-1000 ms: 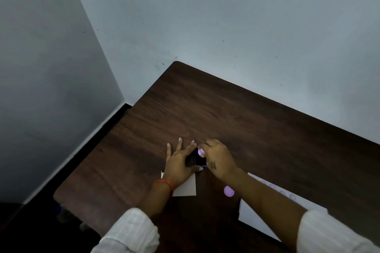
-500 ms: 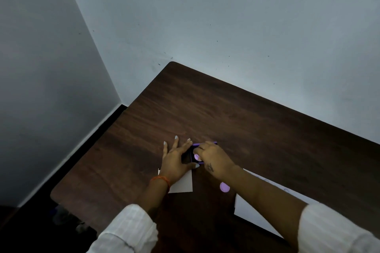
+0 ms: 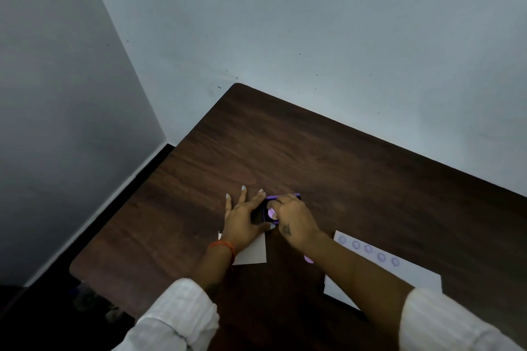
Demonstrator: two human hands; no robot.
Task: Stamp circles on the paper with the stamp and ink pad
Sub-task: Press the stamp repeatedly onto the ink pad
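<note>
a row of five faint purple circles already runs along the upper edge of the paper [image 3: 399,273] at the lower right of the frame, so several stamps look done, and most of the sheet that shows is blank. near the centre of the frame, the right hand [image 3: 293,222] presses the stamp [image 3: 271,212], its lilac top just visible, down into the ink pad [image 3: 282,197], a dark case with a purple rim; the fingers are bunched tight around the stamp. the left hand [image 3: 245,222] lies flat with fingers spread, thumb and forefinger bracing the pad's left side, the palm over a small white card [image 3: 253,253]. a lilac disc [image 3: 308,259] peeks from under the right forearm; what it is, i cannot tell. this looks like re-inking for another circle, with more stamping likely left.
</note>
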